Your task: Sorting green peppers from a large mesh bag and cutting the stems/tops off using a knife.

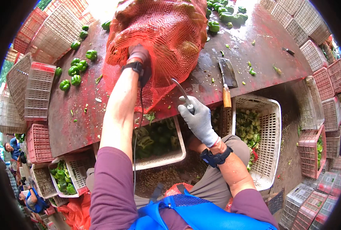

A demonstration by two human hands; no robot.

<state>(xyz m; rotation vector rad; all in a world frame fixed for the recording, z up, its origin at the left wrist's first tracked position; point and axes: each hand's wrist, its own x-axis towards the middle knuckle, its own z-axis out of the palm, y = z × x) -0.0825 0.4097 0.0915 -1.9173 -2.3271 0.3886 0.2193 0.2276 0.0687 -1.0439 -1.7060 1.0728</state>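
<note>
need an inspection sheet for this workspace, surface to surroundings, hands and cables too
Surface: dark, red-stained table, with glare toward the far side.
Job's things: bulging red mesh bag; curved metal tool.
Clutter: loose green peppers, scraps, and a cleaver at the near edge.
Hands: left hand gloved, at the bag, grip unclear; right hand gloved, closed around the tool's handle.
Cables: thin cable along the left arm.
Surroundings: stacked crates, people at far left.

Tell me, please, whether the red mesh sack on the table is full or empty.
Mostly full, it seems: the red mesh sack bulges, lumpy and rounded, with looser folds toward its lower end.
</note>
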